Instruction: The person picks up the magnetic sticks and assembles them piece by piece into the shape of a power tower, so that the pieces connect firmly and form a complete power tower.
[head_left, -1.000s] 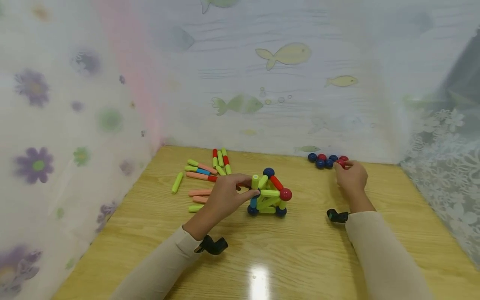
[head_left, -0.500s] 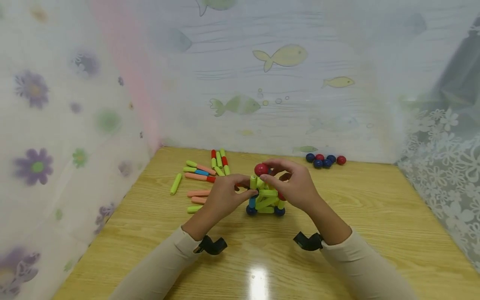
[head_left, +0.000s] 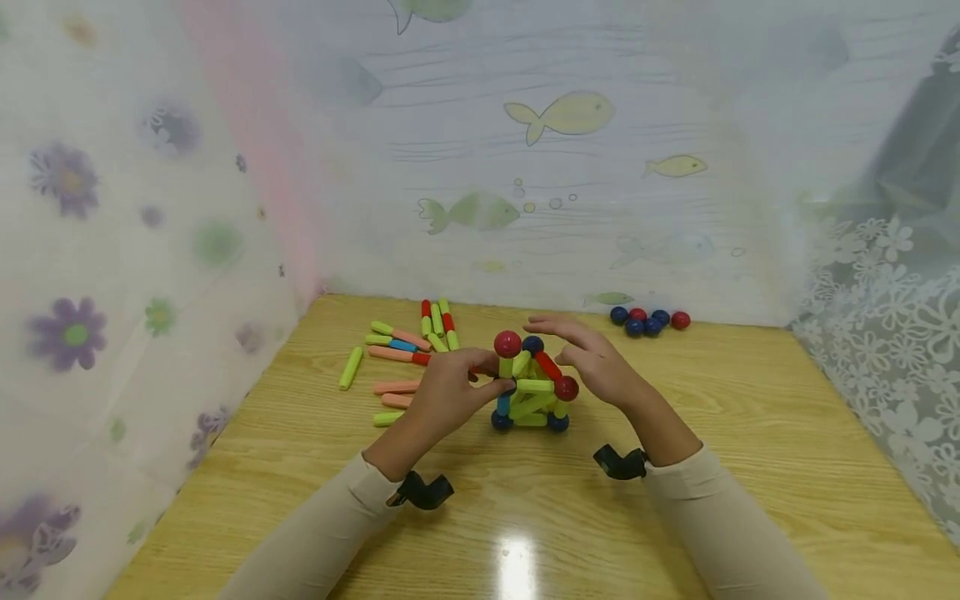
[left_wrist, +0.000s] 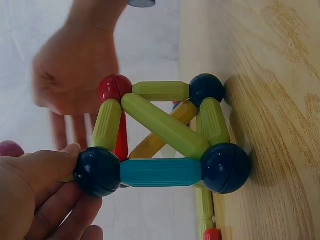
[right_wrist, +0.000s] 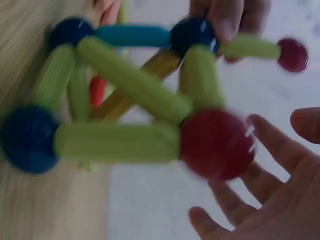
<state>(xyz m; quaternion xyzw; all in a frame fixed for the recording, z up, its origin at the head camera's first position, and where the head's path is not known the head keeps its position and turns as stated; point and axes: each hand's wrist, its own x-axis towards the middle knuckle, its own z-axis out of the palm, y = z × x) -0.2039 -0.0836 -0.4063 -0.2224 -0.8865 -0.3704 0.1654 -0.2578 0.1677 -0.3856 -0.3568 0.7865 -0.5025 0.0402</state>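
A frame of sticks and balls stands on the table, with green sticks, a blue stick, a red stick and dark blue balls at its corners. My left hand pinches the upper near-left blue ball between thumb and fingers. From that corner an upright green stick rises with a red ball on its tip. Another red ball forms the upper right corner. My right hand is just right of the frame, fingers extended and holding nothing.
Loose green, orange and red-green sticks lie left of the frame, partly behind my left hand. Several blue and red balls sit at the table's back right. A printed curtain hangs behind.
My right hand has brought a red ball from the back-right group, set it on the upright green stick and let go, moving slightly right. The left hand keeps its grip.
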